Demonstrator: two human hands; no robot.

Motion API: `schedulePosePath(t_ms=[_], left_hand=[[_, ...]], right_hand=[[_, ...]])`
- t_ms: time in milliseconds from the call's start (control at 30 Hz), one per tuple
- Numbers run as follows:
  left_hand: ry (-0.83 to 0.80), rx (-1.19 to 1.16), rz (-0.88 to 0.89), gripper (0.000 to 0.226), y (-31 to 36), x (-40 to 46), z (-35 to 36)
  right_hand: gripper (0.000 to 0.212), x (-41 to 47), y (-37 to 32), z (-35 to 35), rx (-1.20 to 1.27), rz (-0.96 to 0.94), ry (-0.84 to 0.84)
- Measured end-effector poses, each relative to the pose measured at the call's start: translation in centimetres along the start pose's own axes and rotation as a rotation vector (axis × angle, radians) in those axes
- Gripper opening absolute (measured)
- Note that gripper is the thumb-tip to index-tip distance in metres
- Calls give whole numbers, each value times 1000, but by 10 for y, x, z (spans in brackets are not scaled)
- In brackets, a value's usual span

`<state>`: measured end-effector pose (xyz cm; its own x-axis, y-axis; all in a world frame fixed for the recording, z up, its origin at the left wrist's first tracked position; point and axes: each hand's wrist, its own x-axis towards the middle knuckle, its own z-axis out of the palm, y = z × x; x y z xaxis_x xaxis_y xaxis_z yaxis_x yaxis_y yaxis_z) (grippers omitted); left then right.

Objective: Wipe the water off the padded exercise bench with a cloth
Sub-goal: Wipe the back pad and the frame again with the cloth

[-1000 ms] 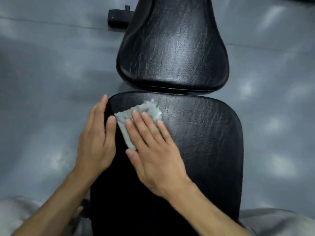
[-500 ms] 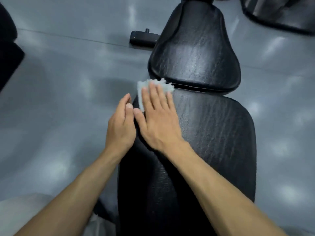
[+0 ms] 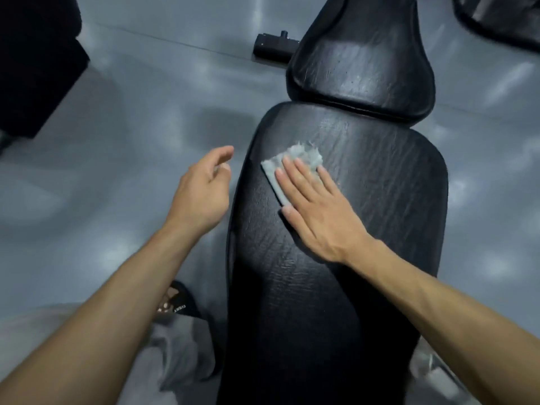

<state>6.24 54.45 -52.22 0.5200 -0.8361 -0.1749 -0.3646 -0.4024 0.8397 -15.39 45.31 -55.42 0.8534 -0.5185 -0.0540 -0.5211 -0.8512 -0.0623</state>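
Note:
The black padded bench (image 3: 380,200) runs up the middle of the view, with a long back pad near me and a smaller seat pad (image 3: 359,62) beyond it. A small pale grey cloth (image 3: 287,165) lies on the upper left part of the long pad. My right hand (image 3: 318,211) presses flat on the cloth with straight fingers. My left hand (image 3: 201,191) hovers off the bench's left edge, over the floor, with loosely curled fingers that hold nothing.
Shiny grey floor (image 3: 117,171) surrounds the bench. A black bar of the bench frame (image 3: 274,46) sticks out left of the seat pad. Dark equipment stands at the top left (image 3: 35,68) and top right (image 3: 502,19). My grey trouser legs and a sandalled foot (image 3: 175,302) show below.
My right hand slid the cloth from the pad's top left edge toward the middle and down. My left hand lifted off the bench edge and moved out to the left.

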Motion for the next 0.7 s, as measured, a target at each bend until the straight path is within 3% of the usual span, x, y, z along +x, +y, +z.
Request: schedulePosePath(t_ms=[67,200,267,533,700], left_hand=[[-6,32,-3,44,0,-9,-3],[-30,93,29,39,-5,-28,-3],[-50,110,48,39,-5,-35,-3],[-157,279,148,41,4,-58,1],[-205,432,262,43,-1,-75,9]], right_hand=[[60,-32,19,1,-38,3,-45],[71,-58,84,-10,34,410,58],[72,-64,91,-10,90,504,109],[51,-83,61,0,350,486,306],[51,-96,71,3,111,426,306]])
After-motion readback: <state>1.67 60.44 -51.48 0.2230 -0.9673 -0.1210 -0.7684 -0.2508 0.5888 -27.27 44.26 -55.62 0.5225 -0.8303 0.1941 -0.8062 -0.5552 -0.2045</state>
